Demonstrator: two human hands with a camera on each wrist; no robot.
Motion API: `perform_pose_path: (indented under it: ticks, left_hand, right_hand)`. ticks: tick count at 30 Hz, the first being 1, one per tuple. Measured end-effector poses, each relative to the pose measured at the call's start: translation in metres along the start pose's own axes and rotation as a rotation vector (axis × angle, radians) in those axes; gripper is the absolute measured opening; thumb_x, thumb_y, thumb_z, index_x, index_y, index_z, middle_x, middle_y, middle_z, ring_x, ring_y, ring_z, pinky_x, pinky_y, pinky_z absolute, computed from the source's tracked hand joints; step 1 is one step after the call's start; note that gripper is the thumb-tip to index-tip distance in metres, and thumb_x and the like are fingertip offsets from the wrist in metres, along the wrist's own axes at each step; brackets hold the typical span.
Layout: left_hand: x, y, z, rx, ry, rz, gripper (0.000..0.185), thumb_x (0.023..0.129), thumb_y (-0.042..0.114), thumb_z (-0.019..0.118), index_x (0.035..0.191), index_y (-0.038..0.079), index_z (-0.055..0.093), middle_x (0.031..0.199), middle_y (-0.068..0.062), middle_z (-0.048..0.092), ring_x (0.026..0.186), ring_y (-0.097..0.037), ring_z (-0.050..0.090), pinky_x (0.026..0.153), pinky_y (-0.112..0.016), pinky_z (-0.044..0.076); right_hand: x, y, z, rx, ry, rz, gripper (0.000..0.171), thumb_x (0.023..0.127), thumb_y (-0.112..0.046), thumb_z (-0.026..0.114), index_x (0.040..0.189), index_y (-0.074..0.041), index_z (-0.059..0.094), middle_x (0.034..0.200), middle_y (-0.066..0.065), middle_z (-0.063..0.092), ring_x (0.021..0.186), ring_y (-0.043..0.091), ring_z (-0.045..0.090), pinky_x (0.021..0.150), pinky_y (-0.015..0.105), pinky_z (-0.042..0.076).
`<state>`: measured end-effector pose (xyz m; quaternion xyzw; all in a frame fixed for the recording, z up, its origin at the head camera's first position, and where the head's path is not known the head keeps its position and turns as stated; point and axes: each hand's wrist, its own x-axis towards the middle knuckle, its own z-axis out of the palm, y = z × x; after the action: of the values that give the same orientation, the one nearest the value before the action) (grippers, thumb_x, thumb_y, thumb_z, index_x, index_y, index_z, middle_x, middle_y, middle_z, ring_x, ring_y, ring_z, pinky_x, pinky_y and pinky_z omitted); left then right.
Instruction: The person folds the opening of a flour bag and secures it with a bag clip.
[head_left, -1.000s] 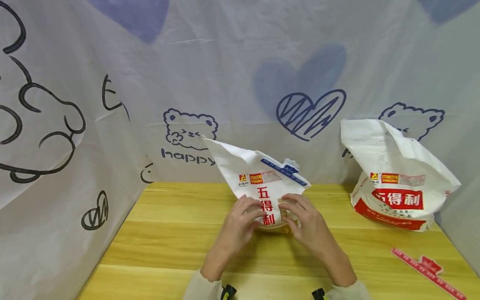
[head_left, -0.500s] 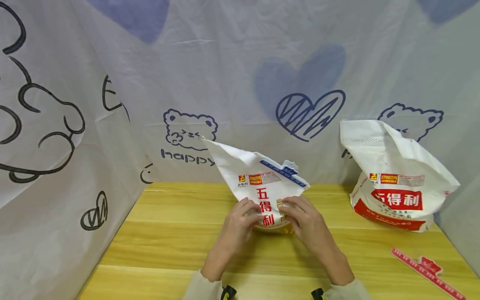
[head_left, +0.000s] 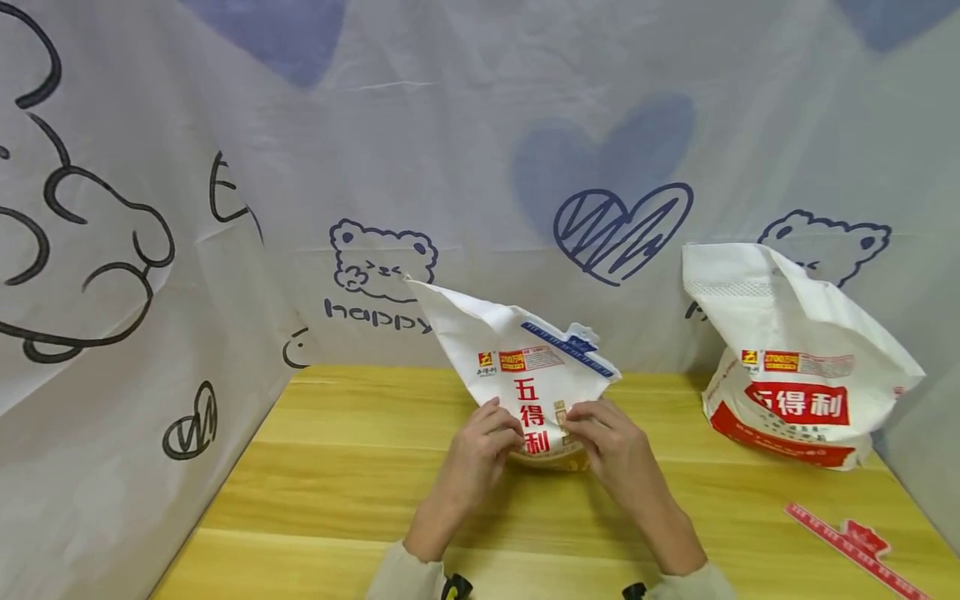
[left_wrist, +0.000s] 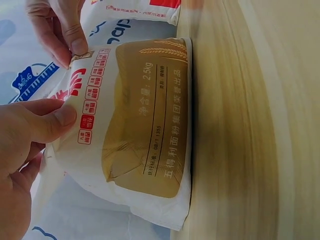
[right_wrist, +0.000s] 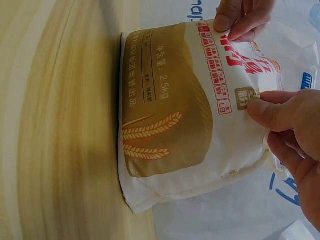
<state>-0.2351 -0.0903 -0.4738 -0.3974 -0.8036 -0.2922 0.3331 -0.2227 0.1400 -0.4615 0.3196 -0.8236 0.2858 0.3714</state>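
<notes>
Printed cloth backdrop (head_left: 480,150) is hung round the back and both sides; wooden table (head_left: 337,467) is enclosed by it.

Progress, as judged: flour bag (head_left: 528,379) is stood upright at table centre, near the back edge, base flat on the wood in both wrist views. Bag neck is already open and slack, with the blue seal strip (head_left: 568,346) hanging at the top right corner of the flap. Nothing is seen poured or removed. The front panel is merely pinched from both sides, so the handling of the mouth looks barely begun (a judgement, not something seen).

Grip state:
- left hand (head_left: 480,442): thumb and fingers are closed on the bag's front panel at its left, thumb pad pressed onto the red label squares in the left wrist view (left_wrist: 60,120).
- right hand (head_left: 611,442): front panel is pinched at its right, thumb tip set on the small brown mark in the right wrist view (right_wrist: 265,107).

Containers:
- second flour bag (head_left: 795,367) is stood well apart at the right rear of the table, top opened and slumped; contents cannot be seen.
- held bag: lower half is bulged and full-looking, upper half flat and empty (2.5kg is printed on the gold panel). The contents themselves are hidden.

Smallest item: a torn red strip (head_left: 855,546) is left lying on the table at the right front, untouched.
</notes>
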Motion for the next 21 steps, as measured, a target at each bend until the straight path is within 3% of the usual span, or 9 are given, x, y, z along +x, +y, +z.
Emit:
perform_pose_path:
  ticks: [11, 21]
  left_hand:
    - [0.0, -0.0003, 0.0066, 0.026, 0.012, 0.005, 0.02, 0.076, -0.012, 0.08, 0.078, 0.007, 0.074, 0.095, -0.003, 0.069, 0.099, -0.02, 0.063, 0.111, -0.039, 0.045]
    - [-0.002, 0.0005, 0.0077, 0.052, 0.017, 0.006, 0.027, 0.073, -0.02, 0.073, 0.073, 0.007, 0.075, 0.079, 0.002, 0.054, 0.084, -0.016, 0.059, 0.114, -0.041, 0.042]
  right_hand:
    - [-0.0011, 0.0019, 0.0019, -0.037, -0.031, 0.03, 0.02, 0.076, 0.01, 0.084, 0.089, -0.005, 0.078, 0.101, 0.003, 0.07, 0.098, 0.019, 0.066, 0.085, 0.034, 0.06]
    - [-0.0027, 0.0022, 0.0032, -0.035, -0.007, 0.026, 0.024, 0.071, 0.013, 0.086, 0.088, -0.004, 0.078, 0.098, 0.004, 0.071, 0.099, 0.023, 0.069, 0.089, 0.039, 0.059]
